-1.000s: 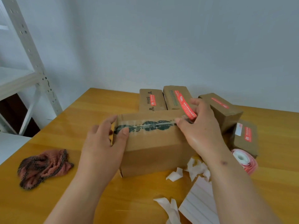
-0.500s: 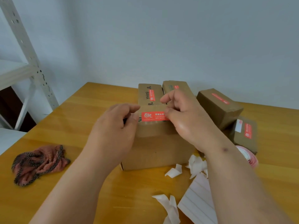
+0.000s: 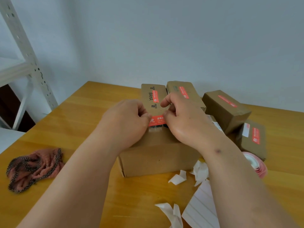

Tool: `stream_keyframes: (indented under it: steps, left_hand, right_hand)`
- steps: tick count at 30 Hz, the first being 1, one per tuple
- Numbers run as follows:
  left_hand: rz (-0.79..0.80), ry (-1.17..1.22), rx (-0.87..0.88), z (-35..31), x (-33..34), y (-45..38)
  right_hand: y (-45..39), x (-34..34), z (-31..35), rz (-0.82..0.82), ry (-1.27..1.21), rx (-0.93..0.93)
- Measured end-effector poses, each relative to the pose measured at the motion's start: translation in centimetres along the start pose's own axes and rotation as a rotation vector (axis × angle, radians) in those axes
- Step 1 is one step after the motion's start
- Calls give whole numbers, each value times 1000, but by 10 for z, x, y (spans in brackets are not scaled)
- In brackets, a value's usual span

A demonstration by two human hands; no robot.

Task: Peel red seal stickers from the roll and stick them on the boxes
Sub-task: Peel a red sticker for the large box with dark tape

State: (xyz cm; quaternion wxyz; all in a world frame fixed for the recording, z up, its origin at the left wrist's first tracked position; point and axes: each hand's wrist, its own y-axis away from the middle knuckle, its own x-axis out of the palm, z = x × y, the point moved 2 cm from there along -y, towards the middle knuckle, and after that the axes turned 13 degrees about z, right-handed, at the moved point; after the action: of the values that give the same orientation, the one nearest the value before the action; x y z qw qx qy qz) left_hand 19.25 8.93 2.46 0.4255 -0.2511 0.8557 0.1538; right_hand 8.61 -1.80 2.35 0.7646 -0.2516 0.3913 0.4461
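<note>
Both the left hand (image 3: pixel 130 122) and right hand (image 3: pixel 182 122) pinch a red seal sticker (image 3: pixel 156 120) atop the nearest box (image 3: pixel 158 158) on the bench (image 3: pixel 92 112).

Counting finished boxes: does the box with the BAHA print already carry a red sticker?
Yes, a red sticker lies on the BAHA box.

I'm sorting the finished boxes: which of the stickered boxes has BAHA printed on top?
The back-left box, just beyond the left hand. Its top reads BAHA beside its red sticker; no such lettering shows on the others.
</note>
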Motion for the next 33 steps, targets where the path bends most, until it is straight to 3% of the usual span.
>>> stream_keyframes:
  steps: [9, 23, 33]
  left_hand:
    - [-11, -141, -42, -7, 2, -4]
    - [-88, -110, -31, 0, 8, -6]
    - [-118, 9, 13, 7, 9, -4]
  right_hand:
    - [-4, 5, 9, -87, 229, -10]
    - [0, 6, 11, -193, 267, 62]
    - [9, -6, -17, -241, 104, 197]
